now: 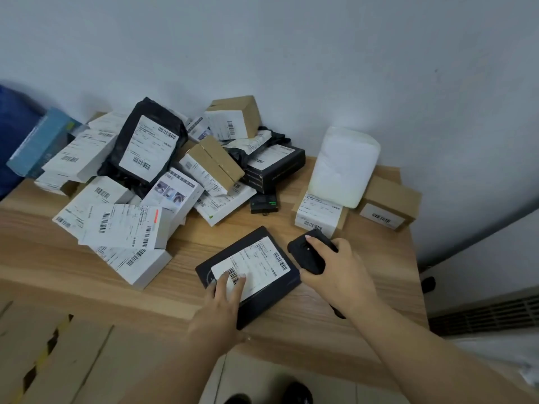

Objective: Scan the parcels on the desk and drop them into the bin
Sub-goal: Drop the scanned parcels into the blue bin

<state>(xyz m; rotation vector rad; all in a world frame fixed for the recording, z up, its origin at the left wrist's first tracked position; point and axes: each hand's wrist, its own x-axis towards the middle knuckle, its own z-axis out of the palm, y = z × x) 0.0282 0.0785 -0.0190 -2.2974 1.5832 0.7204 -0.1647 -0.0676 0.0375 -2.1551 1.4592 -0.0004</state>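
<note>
- Head view, progress: looks early in the job, judging by the large heap of parcels [140, 182] piled across the upper left and centre of the wooden desk [335, 313], none visibly in the bin.
- Cardboard carton with open flaps [58, 357] at lower left of the frame, below the desk edge; probably the bin, contents hidden from here.
- One flat black parcel [248, 275] pulled clear of the heap, lying at lower centre with its white shipping label [256, 266] facing up; apparently the one in hand for scanning, not yet dropped.
- Further right, well apart from the heap: a white padded mailer [344, 167] propped against the wall over a labelled box [318, 211], and a small brown box [388, 205] at the desk's right edge. All left to do.
- Small black device with a green light [264, 203] lying just below the heap, centre of frame; purpose unclear.
- Left hand [224, 298]: reaching in from bottom centre, fingers straight and spread, tips pressing flat on the label's lower barcode, pinning the black parcel to the desk without gripping it.
- Right hand [335, 269]: entering from lower right, fingers curled around a black handheld scanner [309, 252], thumb on top, scanner head just beside the parcel's right edge and tilted toward the label.
- Remaining, by judgement: reading this label, dropping the parcel lower left, then repeating through the heap.
</note>
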